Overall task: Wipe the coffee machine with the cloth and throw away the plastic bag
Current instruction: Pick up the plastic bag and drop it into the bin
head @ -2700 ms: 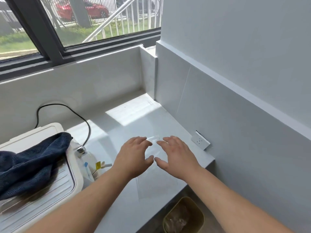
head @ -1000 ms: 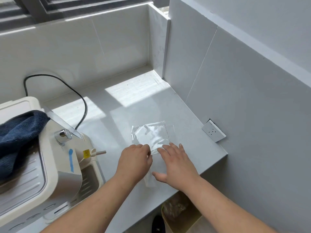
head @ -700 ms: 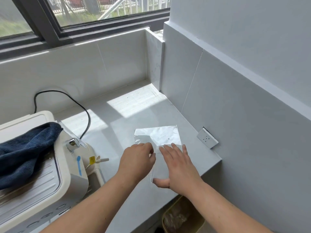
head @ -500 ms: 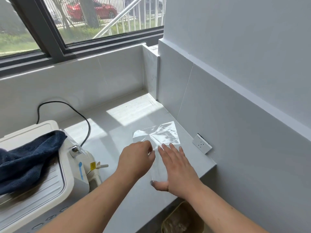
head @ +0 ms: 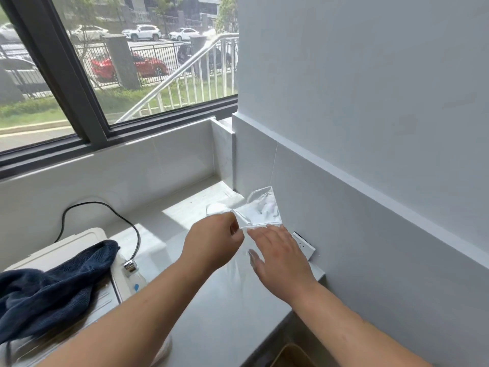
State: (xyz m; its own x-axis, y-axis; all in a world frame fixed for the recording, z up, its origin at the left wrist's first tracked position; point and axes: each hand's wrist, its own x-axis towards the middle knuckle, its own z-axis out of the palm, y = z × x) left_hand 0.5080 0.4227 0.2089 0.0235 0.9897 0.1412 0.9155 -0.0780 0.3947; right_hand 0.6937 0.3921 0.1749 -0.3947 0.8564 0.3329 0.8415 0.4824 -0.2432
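Note:
A clear plastic bag (head: 260,209) is lifted off the grey counter (head: 227,308), its upper part crumpled and catching sunlight. My left hand (head: 213,241) pinches the bag's left edge between thumb and fingers. My right hand (head: 277,254) holds the bag's lower part with fingers spread, and the plastic hangs in front of its thumb. At the lower left, the white coffee machine (head: 79,242) carries a dark blue cloth (head: 53,287) draped over its top.
A black power cord (head: 105,206) loops from the machine along the back tiles. A white wall socket (head: 304,246) sits just right of my right hand. A tan bin's rim (head: 293,357) shows below the counter's front edge. A window spans the back.
The bag lay flat under both hands; since then both hands have gripped it and raised it off the counter, folding its upper half up. The view has tilted upward.

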